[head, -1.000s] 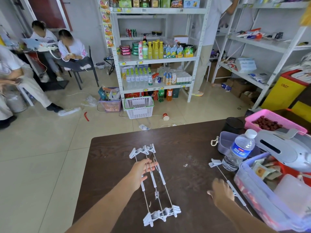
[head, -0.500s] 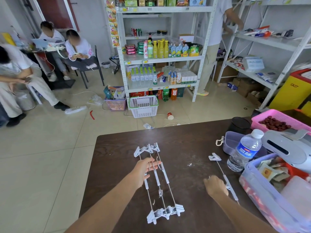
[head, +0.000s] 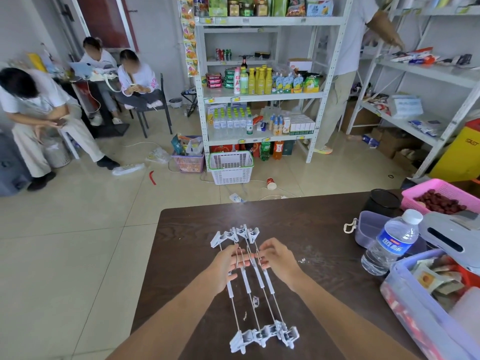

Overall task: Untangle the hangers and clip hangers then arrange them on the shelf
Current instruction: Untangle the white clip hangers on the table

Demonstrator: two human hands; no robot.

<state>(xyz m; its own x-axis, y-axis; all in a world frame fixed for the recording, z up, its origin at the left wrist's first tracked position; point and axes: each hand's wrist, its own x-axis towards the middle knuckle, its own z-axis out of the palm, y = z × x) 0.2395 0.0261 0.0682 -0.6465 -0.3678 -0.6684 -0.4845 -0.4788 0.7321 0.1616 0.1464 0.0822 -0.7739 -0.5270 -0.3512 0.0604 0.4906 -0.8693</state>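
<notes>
Head view: the white clip hangers (head: 253, 284) lie bundled side by side on the dark table (head: 306, 229), left of the water bottle (head: 389, 242). My right hand (head: 279, 255) has just left the stray hanger and joined my left hand (head: 228, 263); both sets of fingers (head: 240, 258) rest spread on the rods, gripping nothing. Gathering looks done; shelving likely comes next.

Dark wood table (head: 298, 219) is holding white clip hangers (head: 255, 287), a water bottle (head: 389, 244), and a pink basket (head: 441, 189).
</notes>
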